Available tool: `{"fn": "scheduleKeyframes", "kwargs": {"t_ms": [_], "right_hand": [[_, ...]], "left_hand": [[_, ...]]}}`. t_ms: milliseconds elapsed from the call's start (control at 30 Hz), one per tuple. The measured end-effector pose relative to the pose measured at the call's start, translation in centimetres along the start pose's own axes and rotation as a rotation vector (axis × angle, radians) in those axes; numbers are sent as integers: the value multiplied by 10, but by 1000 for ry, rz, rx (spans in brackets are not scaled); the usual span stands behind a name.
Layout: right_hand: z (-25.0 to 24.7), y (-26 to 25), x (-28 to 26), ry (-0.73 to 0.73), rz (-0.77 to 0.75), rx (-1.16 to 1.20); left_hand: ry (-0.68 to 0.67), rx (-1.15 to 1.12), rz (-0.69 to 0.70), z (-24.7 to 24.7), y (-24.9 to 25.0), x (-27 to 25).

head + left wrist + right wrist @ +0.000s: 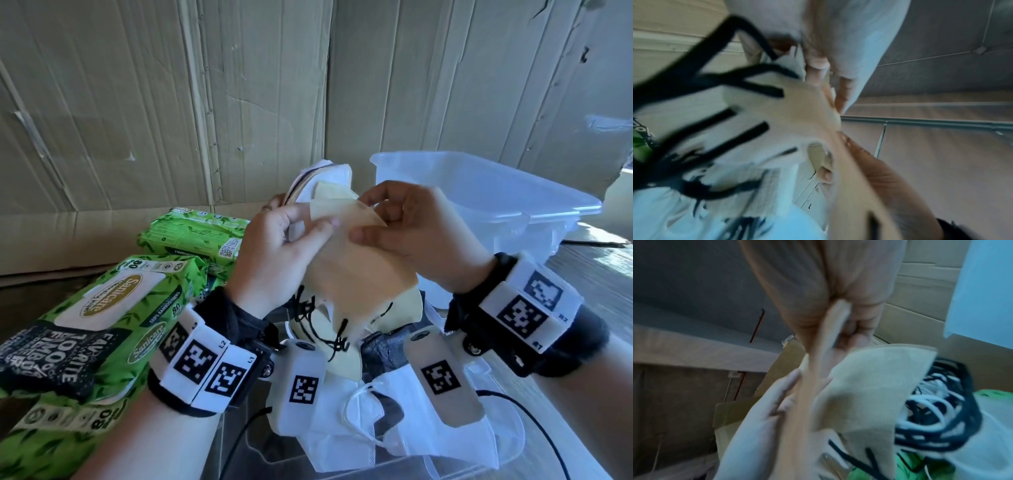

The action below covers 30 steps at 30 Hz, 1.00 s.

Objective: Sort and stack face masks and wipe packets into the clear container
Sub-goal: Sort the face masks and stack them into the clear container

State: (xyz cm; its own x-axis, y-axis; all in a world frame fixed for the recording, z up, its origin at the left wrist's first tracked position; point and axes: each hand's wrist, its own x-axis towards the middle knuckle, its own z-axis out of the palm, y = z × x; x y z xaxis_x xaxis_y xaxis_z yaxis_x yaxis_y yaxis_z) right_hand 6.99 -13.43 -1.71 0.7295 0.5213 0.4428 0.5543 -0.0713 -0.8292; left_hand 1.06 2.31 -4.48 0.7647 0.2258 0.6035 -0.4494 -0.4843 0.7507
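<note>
Beige mask [356,270] between both hands.

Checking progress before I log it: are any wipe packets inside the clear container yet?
No: in the head view the green wipe packets all lie left of the hands, outside the clear container, whose visible interior holds no packet.

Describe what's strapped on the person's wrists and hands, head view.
Both hands bare. Left hand and right hand each wear a black wrist strap carrying white blocks printed with black square fiducial markers, labelled L1/L2 and R1/R2. A white marker-tagged camera module hangs under each wrist, with thin black cables trailing back.
</note>
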Motion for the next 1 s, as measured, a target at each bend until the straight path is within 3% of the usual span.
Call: {"fn": "scheduleKeyframes", "kwargs": {"t_ms": [100, 233, 533, 667, 733, 867, 1000], "right_hand": [[-6, 0, -2, -93, 33, 238], [-5, 1, 2, 5, 31, 328], [0, 13, 6, 274, 23, -2], [-4, 15, 2, 358, -55, -273], [-4, 13, 0, 316, -90, -307], [0, 15, -5, 30, -45, -196], [-1, 18, -5, -15, -17, -37]], "left_hand": [[-23, -143, -67, -1, -1, 2], [-105, -296, -81, -2, 8, -2], [-67, -224, -33, 4, 7, -4], [-5, -194, 4, 5, 6, -3], [18, -200, -4, 5, 4, -2], [48, -236, 0, 4, 0, 0], [19, -268, 4, 5, -3, 0]]}}
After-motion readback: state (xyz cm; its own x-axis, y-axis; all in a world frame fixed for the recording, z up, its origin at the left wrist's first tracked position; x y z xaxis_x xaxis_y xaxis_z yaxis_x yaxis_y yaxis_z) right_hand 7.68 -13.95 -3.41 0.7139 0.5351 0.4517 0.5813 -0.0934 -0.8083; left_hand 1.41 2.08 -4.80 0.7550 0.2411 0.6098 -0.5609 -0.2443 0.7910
